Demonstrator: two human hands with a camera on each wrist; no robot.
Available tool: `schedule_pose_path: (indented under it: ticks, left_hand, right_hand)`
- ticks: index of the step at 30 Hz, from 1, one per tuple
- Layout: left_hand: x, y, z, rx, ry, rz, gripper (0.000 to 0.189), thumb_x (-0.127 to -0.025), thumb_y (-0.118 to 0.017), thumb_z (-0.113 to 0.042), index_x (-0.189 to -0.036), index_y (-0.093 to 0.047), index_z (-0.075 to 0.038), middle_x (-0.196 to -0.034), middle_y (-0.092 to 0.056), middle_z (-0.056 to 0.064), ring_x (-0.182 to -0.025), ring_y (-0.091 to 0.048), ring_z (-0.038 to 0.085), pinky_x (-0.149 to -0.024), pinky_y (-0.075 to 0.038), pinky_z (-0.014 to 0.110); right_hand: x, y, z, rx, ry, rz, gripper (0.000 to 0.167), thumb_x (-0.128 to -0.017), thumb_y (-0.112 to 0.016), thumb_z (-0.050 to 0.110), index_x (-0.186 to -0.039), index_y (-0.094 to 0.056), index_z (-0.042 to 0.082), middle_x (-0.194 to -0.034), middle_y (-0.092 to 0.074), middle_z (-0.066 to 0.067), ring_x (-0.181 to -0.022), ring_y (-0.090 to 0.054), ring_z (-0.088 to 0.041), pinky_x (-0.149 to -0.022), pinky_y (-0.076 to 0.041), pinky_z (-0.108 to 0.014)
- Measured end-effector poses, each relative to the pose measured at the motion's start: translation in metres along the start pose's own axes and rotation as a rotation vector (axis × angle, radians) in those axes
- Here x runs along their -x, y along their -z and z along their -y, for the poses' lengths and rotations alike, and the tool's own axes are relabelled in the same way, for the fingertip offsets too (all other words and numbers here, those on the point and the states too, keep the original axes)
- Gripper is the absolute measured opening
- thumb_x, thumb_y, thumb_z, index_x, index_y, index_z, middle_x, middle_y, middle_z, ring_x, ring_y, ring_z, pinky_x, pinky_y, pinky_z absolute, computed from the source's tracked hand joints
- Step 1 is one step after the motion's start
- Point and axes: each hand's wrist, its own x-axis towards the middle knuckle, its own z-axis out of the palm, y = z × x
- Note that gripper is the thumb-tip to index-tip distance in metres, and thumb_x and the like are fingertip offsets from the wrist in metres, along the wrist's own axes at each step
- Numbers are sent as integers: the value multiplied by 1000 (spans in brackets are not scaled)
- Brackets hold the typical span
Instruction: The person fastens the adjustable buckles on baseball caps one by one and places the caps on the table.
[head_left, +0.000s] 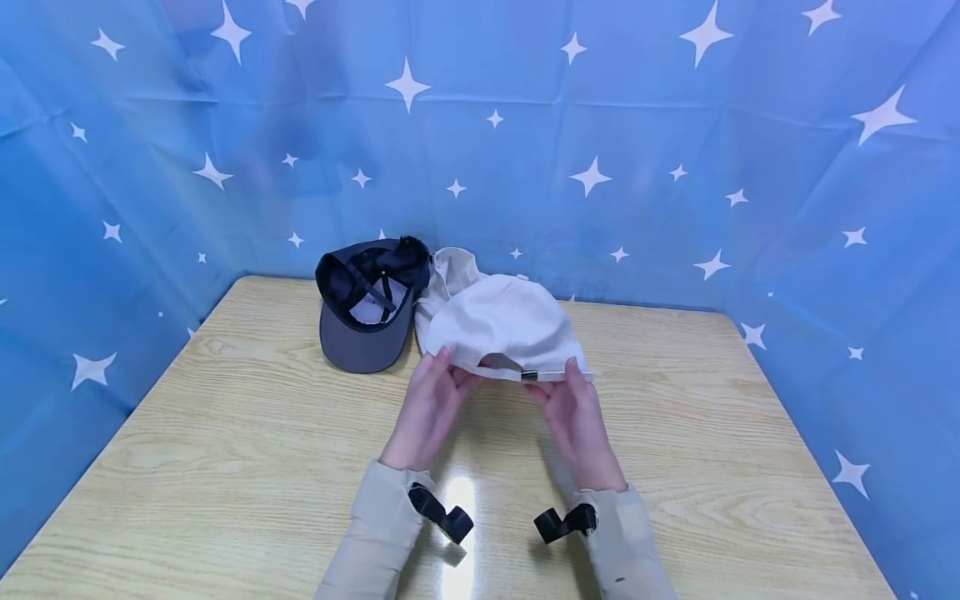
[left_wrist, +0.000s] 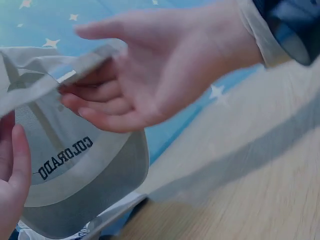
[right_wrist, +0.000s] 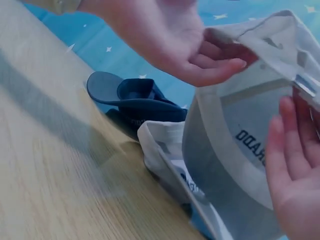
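Note:
Both hands hold a white baseball cap [head_left: 502, 321] by the rear edge of its crown, over the back of the table. My left hand [head_left: 429, 408] pinches the edge left of the back opening, thumb on top and fingers beneath. On the other side, near the small dark tab on the strap, my right hand [head_left: 579, 421] grips the same edge. The wrist views look up into the cap's inside, where reversed dark lettering, COLORADO [left_wrist: 65, 159], shows above the brim [left_wrist: 107, 192]. Another white cap [head_left: 452, 271] lies behind, partly hidden by the held one.
A dark grey cap [head_left: 363, 350] rests to the left, its hollow facing up and its brim toward me. The wood-grain table [head_left: 247, 467] runs back to a blue curtain [head_left: 510, 142] with white stars. Each wrist wears a black camera mount.

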Motion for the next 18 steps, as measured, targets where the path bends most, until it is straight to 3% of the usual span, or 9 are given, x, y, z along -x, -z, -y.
schedule_pose_path:
  ticks: [4, 7, 10, 14, 18]
  left_hand:
    - [-3, 3, -4, 144, 32, -52, 47, -96, -35, -37, -133, -28, -9, -125, -43, 12, -112, -46, 25, -98, -30, 42]
    - [-6, 7, -5, 197, 69, -95, 51, -95, -34, -43, -137, -23, -16, -134, -36, 12, -119, -39, 27, -99, -29, 42]
    - [-7, 10, -5, 181, 131, -135, 54, -93, -36, -47, -137, -24, -19, -136, -34, 12, -120, -38, 27, -96, -33, 41]
    - [-6, 13, -2, 132, 261, -168, 56, -91, -39, -50, -135, -28, -16, -132, -40, 11, -116, -44, 25, -87, -42, 37]
    - [-5, 15, 3, 89, 386, -149, 55, -91, -38, -51, -134, -30, -19, -124, -46, 10, -104, -53, 22, -73, -48, 33]
  right_hand:
    - [-3, 6, 1, -118, -28, -116, 40, -97, -30, 36, -126, -39, 10, -113, -51, -7, -101, -53, -20, -92, -37, -38]
    - [-4, 10, 4, -208, -70, -226, 43, -94, -39, 41, -125, -40, 11, -116, -49, -6, -106, -50, -20, -96, -34, -38]
    - [-5, 15, 6, -259, -116, -311, 46, -91, -45, 43, -124, -40, 11, -113, -47, -5, -103, -50, -18, -94, -37, -35]
    - [-5, 20, 6, -256, -181, -408, 40, -91, -46, 41, -119, -40, 12, -108, -48, -2, -94, -52, -13, -83, -43, -29]
    - [-5, 24, 2, -233, -247, -506, 31, -92, -49, 34, -113, -43, 12, -105, -48, 0, -88, -51, -11, -72, -43, -24]
